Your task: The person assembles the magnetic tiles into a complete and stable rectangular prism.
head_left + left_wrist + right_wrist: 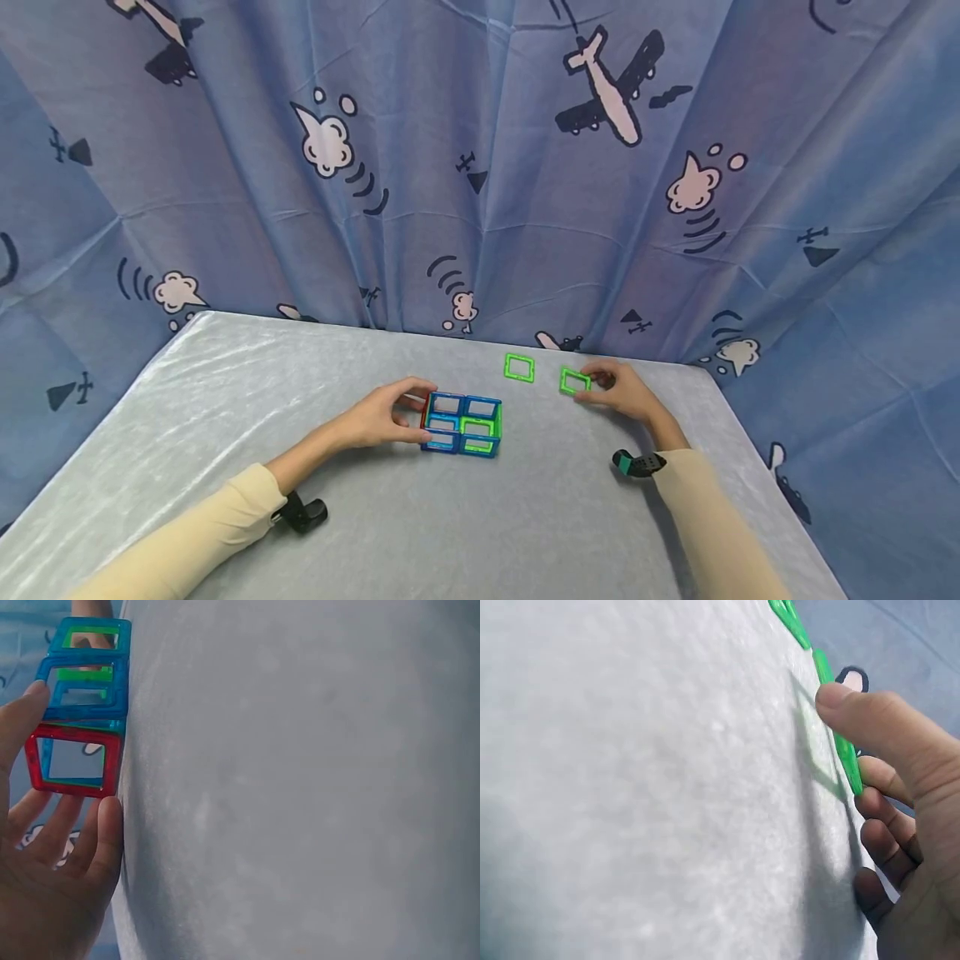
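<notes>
Near the middle of the table, a box-like block of magnetic tiles (pixel 461 407) shows blue and green frames with open centres. A red tile (pixel 111 765) closes its left end. My left hand (pixel 381 414) grips that end, thumb on the near side and fingers round the far side. Farther right, my right hand (pixel 626 393) pinches a green square magnetic tile (pixel 576 372) between thumb and fingers. In the right wrist view the held tile (pixel 846 754) is tilted above the cloth and casts a shadow. Another green square tile (pixel 519 379) lies flat left of it.
A pale grey cloth (pixel 360 533) covers the table. Behind the far edge hangs a blue curtain (pixel 420 167) printed with planes and clouds. Dark devices are strapped on the left wrist (pixel 302 512) and the right wrist (pixel 639 464).
</notes>
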The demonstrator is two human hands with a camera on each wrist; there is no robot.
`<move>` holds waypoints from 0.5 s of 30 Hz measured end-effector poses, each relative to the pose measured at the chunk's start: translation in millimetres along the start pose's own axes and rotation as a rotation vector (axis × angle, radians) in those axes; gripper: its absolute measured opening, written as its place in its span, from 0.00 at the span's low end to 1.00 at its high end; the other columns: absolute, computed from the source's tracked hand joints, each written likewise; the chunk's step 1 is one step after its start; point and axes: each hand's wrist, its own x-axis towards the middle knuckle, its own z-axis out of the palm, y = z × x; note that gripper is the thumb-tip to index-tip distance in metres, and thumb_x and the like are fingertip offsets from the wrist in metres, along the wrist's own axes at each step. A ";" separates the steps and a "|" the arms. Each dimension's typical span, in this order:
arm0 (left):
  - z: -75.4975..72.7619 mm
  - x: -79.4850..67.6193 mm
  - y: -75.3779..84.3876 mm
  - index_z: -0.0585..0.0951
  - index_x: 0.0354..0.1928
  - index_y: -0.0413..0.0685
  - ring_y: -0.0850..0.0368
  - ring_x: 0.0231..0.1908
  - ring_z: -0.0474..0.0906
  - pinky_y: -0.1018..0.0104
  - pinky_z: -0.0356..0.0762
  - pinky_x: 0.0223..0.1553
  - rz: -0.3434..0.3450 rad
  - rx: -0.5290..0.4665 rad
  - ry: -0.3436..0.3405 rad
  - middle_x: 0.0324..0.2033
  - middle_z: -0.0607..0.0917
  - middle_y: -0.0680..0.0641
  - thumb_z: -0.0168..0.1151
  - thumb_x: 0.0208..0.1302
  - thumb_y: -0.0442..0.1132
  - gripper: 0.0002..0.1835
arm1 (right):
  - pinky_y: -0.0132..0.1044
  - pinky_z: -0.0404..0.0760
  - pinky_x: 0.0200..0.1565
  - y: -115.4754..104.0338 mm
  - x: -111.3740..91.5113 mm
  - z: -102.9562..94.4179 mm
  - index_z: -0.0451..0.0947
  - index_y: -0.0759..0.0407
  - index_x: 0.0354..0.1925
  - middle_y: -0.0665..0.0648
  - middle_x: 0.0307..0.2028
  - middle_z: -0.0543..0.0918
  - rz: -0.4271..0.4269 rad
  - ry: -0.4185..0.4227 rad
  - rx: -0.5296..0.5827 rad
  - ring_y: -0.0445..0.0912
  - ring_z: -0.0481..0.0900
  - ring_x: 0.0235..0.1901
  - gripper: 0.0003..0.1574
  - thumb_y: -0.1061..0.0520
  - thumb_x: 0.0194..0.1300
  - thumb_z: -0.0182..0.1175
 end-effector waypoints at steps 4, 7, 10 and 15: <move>-0.7 -0.2 0.6 0.73 0.68 0.44 0.46 0.58 0.77 0.55 0.81 0.47 -0.005 0.005 -0.002 0.62 0.77 0.42 0.77 0.60 0.41 0.36 | 0.48 0.75 0.46 -9.3 -6.1 0.9 0.83 0.67 0.53 0.62 0.47 0.82 -0.022 -0.020 0.032 0.55 0.77 0.42 0.28 0.57 0.57 0.78; -1.0 -0.4 0.5 0.73 0.68 0.44 0.46 0.58 0.77 0.56 0.81 0.46 -0.004 0.009 -0.001 0.62 0.77 0.42 0.77 0.60 0.41 0.36 | 0.52 0.76 0.46 -15.2 -10.5 2.9 0.82 0.68 0.53 0.64 0.48 0.82 -0.042 -0.032 0.046 0.57 0.77 0.43 0.27 0.59 0.58 0.77; -0.5 -0.3 -0.5 0.73 0.68 0.44 0.46 0.58 0.77 0.56 0.81 0.46 0.000 0.012 -0.002 0.62 0.77 0.43 0.77 0.60 0.41 0.36 | 0.55 0.76 0.45 -18.9 -14.4 5.4 0.81 0.70 0.54 0.67 0.49 0.82 -0.066 -0.035 0.072 0.62 0.77 0.43 0.27 0.62 0.58 0.76; 0.2 0.0 -1.0 0.73 0.68 0.45 0.46 0.57 0.77 0.56 0.82 0.46 0.008 0.007 -0.002 0.62 0.77 0.43 0.77 0.60 0.41 0.35 | 0.46 0.78 0.43 -26.9 -19.2 9.7 0.80 0.68 0.55 0.67 0.50 0.82 -0.064 -0.046 0.117 0.62 0.77 0.44 0.27 0.63 0.58 0.76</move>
